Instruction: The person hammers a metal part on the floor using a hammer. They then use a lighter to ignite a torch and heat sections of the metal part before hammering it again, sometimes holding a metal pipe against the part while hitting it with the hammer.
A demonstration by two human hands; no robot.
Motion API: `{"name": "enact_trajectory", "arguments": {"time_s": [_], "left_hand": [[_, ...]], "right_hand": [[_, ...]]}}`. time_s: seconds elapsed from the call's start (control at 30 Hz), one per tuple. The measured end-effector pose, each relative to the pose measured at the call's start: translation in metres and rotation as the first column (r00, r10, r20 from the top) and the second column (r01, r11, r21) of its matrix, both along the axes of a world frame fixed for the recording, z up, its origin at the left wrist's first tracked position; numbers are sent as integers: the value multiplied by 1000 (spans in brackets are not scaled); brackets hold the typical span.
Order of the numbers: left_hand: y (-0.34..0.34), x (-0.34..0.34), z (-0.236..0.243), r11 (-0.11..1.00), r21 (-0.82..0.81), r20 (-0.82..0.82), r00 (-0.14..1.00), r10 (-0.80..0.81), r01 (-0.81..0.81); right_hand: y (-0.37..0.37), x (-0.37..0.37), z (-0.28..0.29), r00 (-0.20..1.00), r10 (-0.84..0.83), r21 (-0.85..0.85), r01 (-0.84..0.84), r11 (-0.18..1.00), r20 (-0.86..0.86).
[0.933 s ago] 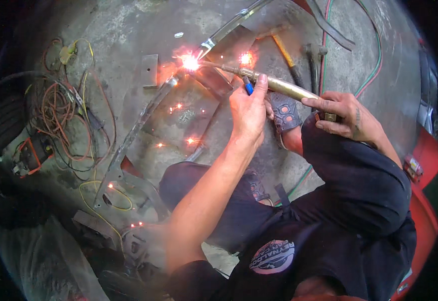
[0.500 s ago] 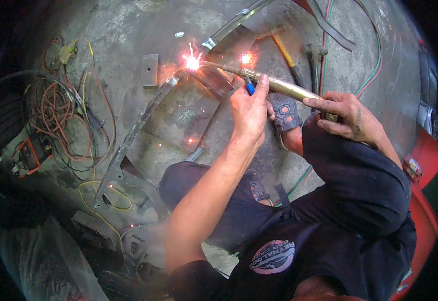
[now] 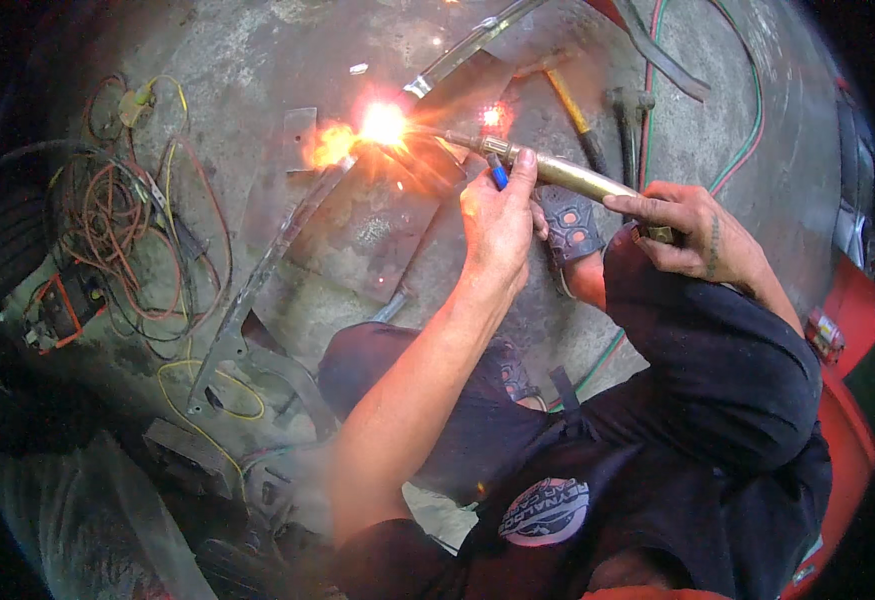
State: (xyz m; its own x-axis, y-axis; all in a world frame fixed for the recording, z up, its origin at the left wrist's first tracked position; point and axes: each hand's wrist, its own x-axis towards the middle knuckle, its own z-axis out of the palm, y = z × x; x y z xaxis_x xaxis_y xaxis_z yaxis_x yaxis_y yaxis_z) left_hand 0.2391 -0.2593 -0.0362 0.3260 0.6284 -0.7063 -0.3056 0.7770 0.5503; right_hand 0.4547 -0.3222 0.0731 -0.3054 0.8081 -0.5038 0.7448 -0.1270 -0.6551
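A brass torch (image 3: 577,175) lies across both my hands, its thin tip pointing left into a bright glare of sparks (image 3: 384,125). My left hand (image 3: 494,215) is closed round the front of its handle, thumb up beside a blue knob (image 3: 499,176). My right hand (image 3: 695,232) grips the rear end above my bent knee. The glare sits at a long bent metal bar (image 3: 307,215) running over a flat steel plate (image 3: 347,255) on the floor, and hides where tip and metal meet. A small steel piece with a hole (image 3: 298,121) lies just left of the glare.
Tangled cables (image 3: 127,230) and an orange-black device (image 3: 65,310) lie at the left. A yellow-handled hammer (image 3: 569,105), a dark heavy tool (image 3: 627,120) and red and green hoses (image 3: 755,120) lie beyond my right hand. A curved metal strip (image 3: 672,70) is at the top. My sandalled foot (image 3: 567,225) is near the plate.
The glare at the tip has grown larger, with an orange flare spreading to the left. The small glints on the lower plate have mostly faded. My hands have barely moved.
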Motion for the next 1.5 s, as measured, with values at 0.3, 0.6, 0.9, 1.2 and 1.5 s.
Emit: {"name": "enact_trajectory", "arguments": {"time_s": [0.3,0.6,0.9,1.2,1.5], "left_hand": [[6,3,15,967,240,-45,996,-75,84],[-8,-1,-1,1000,21,13,1000,-16,16],[-4,0,6,1000,15,-3,1000,-19,19],[-2,-1,5,1000,-4,14,1000,-20,20],[-2,-1,3,1000,2,17,1000,-24,24]], "right_hand": [[-11,8,-2,1000,1,175,4,984,-27],[-13,9,-22,992,52,154,-33,987,-119],[-13,6,-16,998,6,43,-3,999,-65],[-11,4,-16,999,16,88,-12,996,-46],[-9,4,-14,1000,25,17,-25,1000,-2]]}}
